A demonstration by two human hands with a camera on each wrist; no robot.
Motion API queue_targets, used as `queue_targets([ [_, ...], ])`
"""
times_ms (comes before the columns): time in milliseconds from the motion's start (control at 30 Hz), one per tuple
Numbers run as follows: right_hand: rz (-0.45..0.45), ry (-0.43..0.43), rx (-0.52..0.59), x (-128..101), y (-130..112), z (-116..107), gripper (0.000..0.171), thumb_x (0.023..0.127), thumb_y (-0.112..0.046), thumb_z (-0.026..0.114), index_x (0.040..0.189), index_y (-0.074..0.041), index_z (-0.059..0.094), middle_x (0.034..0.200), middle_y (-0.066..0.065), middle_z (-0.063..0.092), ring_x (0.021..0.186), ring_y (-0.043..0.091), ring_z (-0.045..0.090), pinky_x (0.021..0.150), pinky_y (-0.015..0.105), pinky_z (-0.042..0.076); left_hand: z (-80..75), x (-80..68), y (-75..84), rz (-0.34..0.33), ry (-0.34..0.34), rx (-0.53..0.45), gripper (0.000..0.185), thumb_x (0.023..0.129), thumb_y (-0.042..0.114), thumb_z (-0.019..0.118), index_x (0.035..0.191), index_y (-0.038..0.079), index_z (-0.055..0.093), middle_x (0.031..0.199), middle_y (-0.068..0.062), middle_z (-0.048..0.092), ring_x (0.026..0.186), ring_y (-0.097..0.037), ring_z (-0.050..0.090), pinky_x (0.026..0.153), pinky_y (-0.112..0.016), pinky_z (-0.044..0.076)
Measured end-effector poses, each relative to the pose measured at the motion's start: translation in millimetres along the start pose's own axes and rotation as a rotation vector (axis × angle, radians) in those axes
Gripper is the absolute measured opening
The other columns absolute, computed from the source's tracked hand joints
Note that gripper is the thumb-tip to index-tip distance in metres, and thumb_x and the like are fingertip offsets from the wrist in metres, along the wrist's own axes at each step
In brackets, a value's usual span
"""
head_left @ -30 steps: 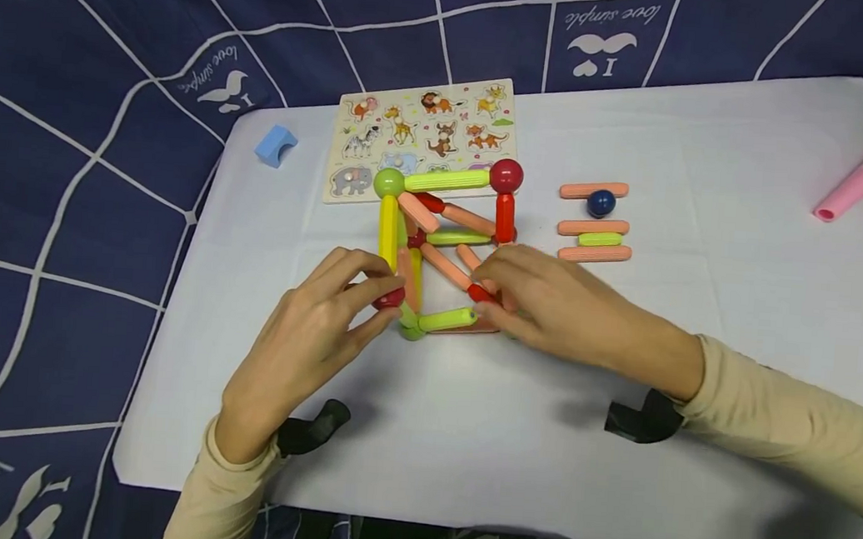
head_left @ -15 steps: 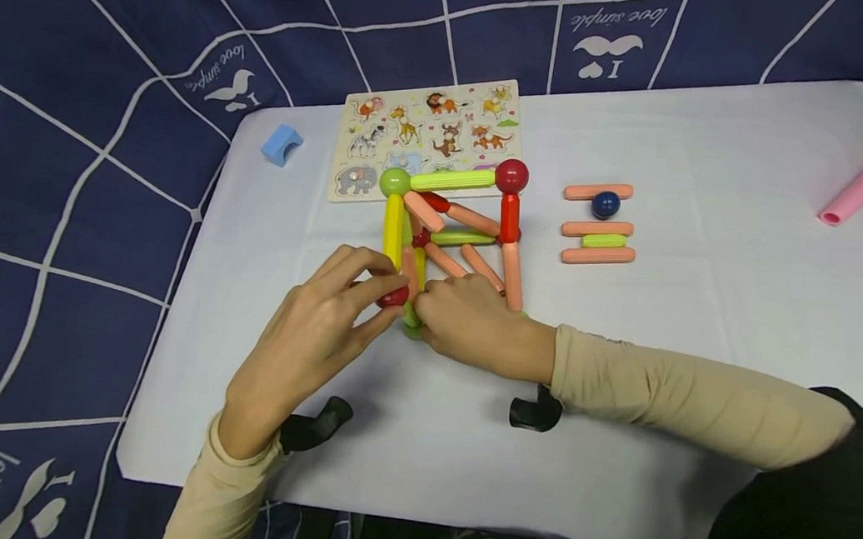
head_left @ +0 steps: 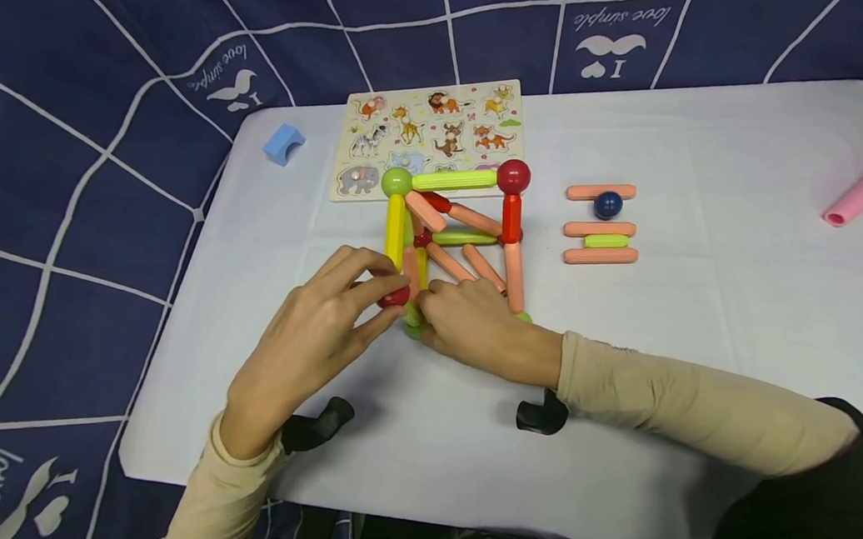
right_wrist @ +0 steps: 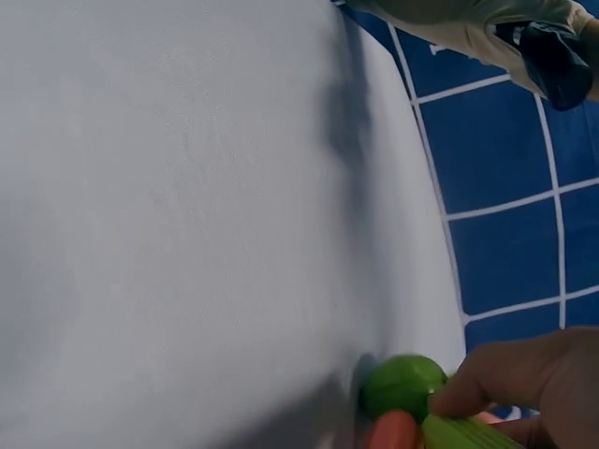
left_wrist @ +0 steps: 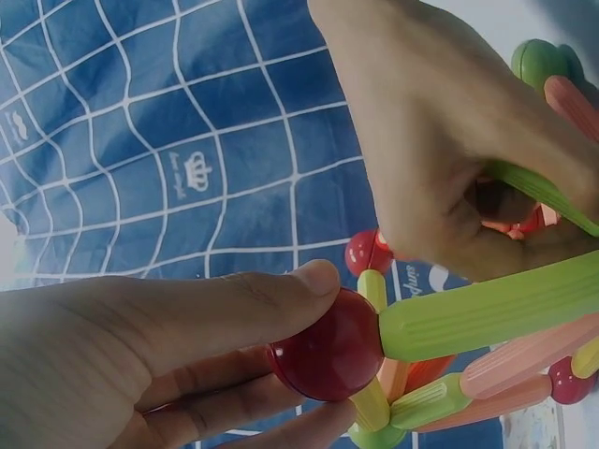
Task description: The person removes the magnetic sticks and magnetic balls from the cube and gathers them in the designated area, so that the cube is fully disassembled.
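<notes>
White table (head_left: 698,322) over blue grid-patterned cloth (head_left: 68,194): both hands at the near left corner of a rod-and-ball frame.

The frame (head_left: 452,237) stands mid-table, in front of the animal puzzle board (head_left: 429,136). The left hand (head_left: 306,344) pinches the red ball (head_left: 394,297) (left_wrist: 328,346) between thumb and fingers, wrist low on the table. The right hand (head_left: 472,327) curls over the lime rod (left_wrist: 487,313) just beside it, forearm lying across the table. Spare rods and a blue ball (head_left: 607,204) lie well apart to the right; the bare near table edge lies behind both wrists.
</notes>
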State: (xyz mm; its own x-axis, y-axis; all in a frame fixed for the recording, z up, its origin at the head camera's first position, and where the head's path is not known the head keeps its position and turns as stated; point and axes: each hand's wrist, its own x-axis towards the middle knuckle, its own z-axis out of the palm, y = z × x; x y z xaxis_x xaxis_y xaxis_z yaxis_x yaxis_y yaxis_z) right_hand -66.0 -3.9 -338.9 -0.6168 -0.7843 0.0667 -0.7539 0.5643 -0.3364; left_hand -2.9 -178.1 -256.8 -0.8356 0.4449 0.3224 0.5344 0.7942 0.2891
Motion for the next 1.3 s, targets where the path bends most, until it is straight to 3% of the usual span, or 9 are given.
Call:
queue_targets([
  [167,0.022,-0.054,0.107,-23,19,-19,0.019,0.085,-0.018,0.069,0.101,-0.008,0.07,0.088,0.002,0.057,0.063,0.013,0.051,0.057,0.025,0.048,1.7,-1.4,-1.0,0.0,0.007,-0.005,0.029,0.078,0.008,0.084,0.105,0.001,0.075,0.107,-0.007,0.064,0.098,-0.018,0.056,0.066,-0.025,0.056],
  [200,0.026,-0.051,0.145,-30,26,-25,0.021,0.085,-0.017,0.068,0.104,-0.01,0.069,0.093,0.002,0.056,0.066,0.013,0.051,0.05,0.023,0.043,1.5,-1.3,-1.3,0.001,0.006,-0.005,0.029,0.078,0.008,0.084,0.105,0.001,0.075,0.107,-0.007,0.063,0.098,-0.018,0.056,0.066,-0.025,0.056],
  [333,0.047,0.012,0.2,-60,64,-50,0.031,0.085,-0.018,0.067,0.116,-0.016,0.066,0.107,-0.002,0.056,0.081,0.011,0.053,0.063,0.027,0.049,0.4,0.8,-2.3,0.01,0.002,-0.011,0.03,0.077,0.008,0.084,0.105,0.0,0.075,0.107,-0.007,0.063,0.1,-0.018,0.056,0.066,-0.025,0.056],
  [433,0.136,0.059,0.206,-80,96,-60,0.034,0.084,-0.014,0.07,0.117,-0.014,0.061,0.107,-0.002,0.06,0.088,0.013,0.055,0.072,0.033,0.052,-0.4,2.8,-2.5,0.014,-0.005,-0.01,0.03,0.078,0.008,0.084,0.105,0.0,0.075,0.108,-0.007,0.063,0.101,-0.018,0.056,0.066,-0.025,0.056],
  [567,0.267,0.066,0.177,-96,131,-58,0.033,0.083,-0.006,0.075,0.11,-0.008,0.057,0.103,0.004,0.063,0.084,0.019,0.057,0.072,0.039,0.052,-0.9,2.7,-2.8,0.01,-0.008,-0.002,0.03,0.078,0.008,0.084,0.106,0.001,0.075,0.108,-0.007,0.063,0.1,-0.018,0.055,0.064,-0.026,0.056],
  [700,0.273,0.045,0.138,-101,150,-47,0.024,0.083,-0.005,0.078,0.104,-0.006,0.065,0.102,0.006,0.065,0.085,0.023,0.058,0.075,0.042,0.05,-0.6,0.4,-2.9,0.004,-0.006,-0.003,0.03,0.078,0.008,0.084,0.106,0.002,0.075,0.107,-0.006,0.063,0.097,-0.018,0.055,0.063,-0.026,0.055],
  [1000,0.067,0.153,-0.014,-100,159,-34,0.02,0.075,0.003,0.082,0.087,-0.009,0.07,0.094,0.006,0.066,0.091,0.023,0.057,0.071,0.04,0.046,-0.1,-0.7,-2.2,-0.013,-0.012,-0.012,0.032,0.077,0.008,0.085,0.107,0.002,0.074,0.108,-0.006,0.063,0.099,-0.017,0.055,0.063,-0.025,0.055],
  [1133,0.072,0.178,-0.021,-101,155,-33,0.02,0.076,0.001,0.081,0.092,-0.006,0.07,0.095,0.008,0.064,0.091,0.024,0.057,0.071,0.04,0.047,-1.0,-0.4,-2.0,-0.011,-0.015,-0.004,0.031,0.077,0.008,0.084,0.106,0.002,0.074,0.108,-0.006,0.063,0.099,-0.018,0.055,0.063,-0.025,0.055],
  [1300,0.157,0.172,0.084,-101,138,-32,0.017,0.084,-0.008,0.075,0.1,-0.007,0.068,0.096,0.004,0.063,0.089,0.021,0.057,0.079,0.041,0.05,-4.2,1.4,-2.4,-0.019,-0.039,0.001,0.033,0.078,0.012,0.084,0.108,0.002,0.074,0.108,-0.006,0.063,0.096,-0.017,0.055,0.065,-0.027,0.055],
])
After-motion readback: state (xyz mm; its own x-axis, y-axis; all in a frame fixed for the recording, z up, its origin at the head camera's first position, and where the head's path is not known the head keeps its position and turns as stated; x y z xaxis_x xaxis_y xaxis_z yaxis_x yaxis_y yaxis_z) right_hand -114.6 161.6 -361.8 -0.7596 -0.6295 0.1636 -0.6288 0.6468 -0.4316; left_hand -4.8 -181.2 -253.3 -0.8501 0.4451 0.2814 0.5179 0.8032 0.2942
